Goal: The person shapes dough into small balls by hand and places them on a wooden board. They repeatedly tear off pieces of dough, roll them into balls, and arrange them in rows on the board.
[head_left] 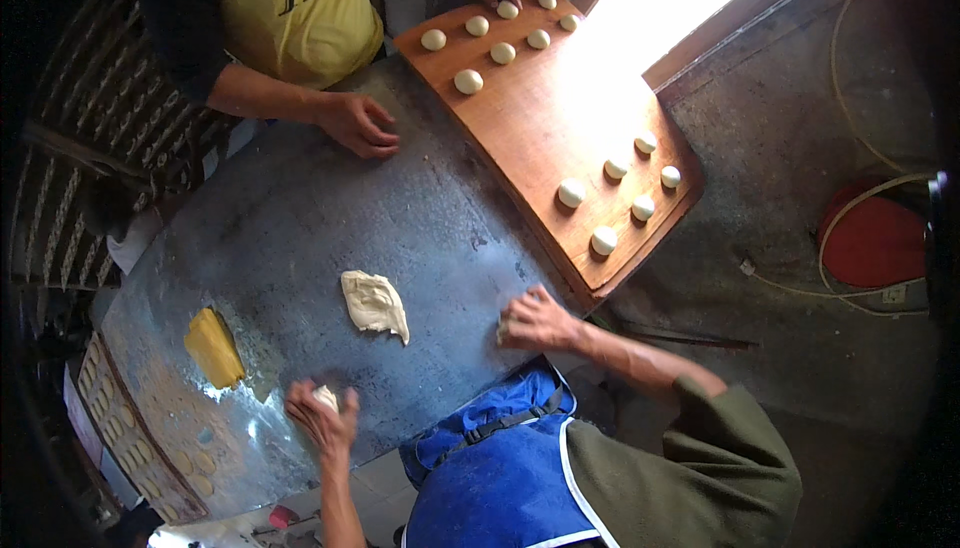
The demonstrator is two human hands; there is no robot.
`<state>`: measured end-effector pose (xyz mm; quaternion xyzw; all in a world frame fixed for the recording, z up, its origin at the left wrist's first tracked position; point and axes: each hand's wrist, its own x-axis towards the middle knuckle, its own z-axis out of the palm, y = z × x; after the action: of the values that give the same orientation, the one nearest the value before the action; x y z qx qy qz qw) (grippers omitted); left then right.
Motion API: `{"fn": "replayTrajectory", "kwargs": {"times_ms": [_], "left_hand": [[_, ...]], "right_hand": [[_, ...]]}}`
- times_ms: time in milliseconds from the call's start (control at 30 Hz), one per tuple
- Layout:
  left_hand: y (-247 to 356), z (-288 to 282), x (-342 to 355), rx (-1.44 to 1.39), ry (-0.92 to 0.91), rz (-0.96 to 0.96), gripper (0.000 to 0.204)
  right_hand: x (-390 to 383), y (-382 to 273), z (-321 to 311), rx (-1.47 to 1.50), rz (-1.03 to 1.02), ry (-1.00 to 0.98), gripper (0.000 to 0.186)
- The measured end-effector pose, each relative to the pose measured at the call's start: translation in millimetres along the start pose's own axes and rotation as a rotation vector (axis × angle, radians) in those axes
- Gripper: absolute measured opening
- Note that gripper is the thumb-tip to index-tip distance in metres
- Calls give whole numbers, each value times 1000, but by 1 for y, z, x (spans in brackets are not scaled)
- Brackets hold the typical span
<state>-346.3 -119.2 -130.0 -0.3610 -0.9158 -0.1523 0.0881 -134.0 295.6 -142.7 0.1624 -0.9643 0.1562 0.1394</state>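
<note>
My left hand (322,418) is curled around a small piece of pale dough (326,398) near the table's front edge, and the hand is slightly blurred. Further right, my right hand (540,320) is closed and cupped low on the metal tabletop (300,218). A pale edge of dough shows at its fingers; the rest is hidden under the palm. Between and beyond my hands lies a flat, uneven lump of pale dough (375,305). A folded yellow slab (214,348), which looks like dough, rests left of it beside scattered white flour (255,418).
A wooden board (520,148) with several round dough balls (571,193) lies at the right. Across the table, a co-worker in a yellow shirt (300,38) touches a ball on it; their other hand (362,126) hovers near the tabletop. A tray (120,418) of flat dough pieces lies far left.
</note>
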Motion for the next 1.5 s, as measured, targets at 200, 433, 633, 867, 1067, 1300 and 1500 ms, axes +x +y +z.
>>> {"fn": "replayTrajectory", "kwargs": {"times_ms": [200, 433, 633, 867, 1067, 1300, 1500], "left_hand": [[37, 53, 27, -487, 235, -513, 32], [3, 33, 1, -341, 126, -102, 31], [48, 41, 22, -620, 67, -307, 27], [35, 28, 16, -389, 92, -224, 41], [60, 42, 11, -496, 45, -178, 27], [69, 28, 34, -438, 164, -425, 25], [66, 28, 21, -388, 62, -144, 27]], "right_hand": [[90, -37, 47, 69, 435, 78, 56], [55, -8, 13, 15, 261, -243, 39], [103, -22, 23, 306, 366, 25, 46], [71, 15, 21, 72, 315, -189, 45], [73, -26, 36, 498, 376, -141, 45], [104, -13, 30, 77, 328, 35, 49], [68, -9, 39, 305, 113, 5, 41]]}}
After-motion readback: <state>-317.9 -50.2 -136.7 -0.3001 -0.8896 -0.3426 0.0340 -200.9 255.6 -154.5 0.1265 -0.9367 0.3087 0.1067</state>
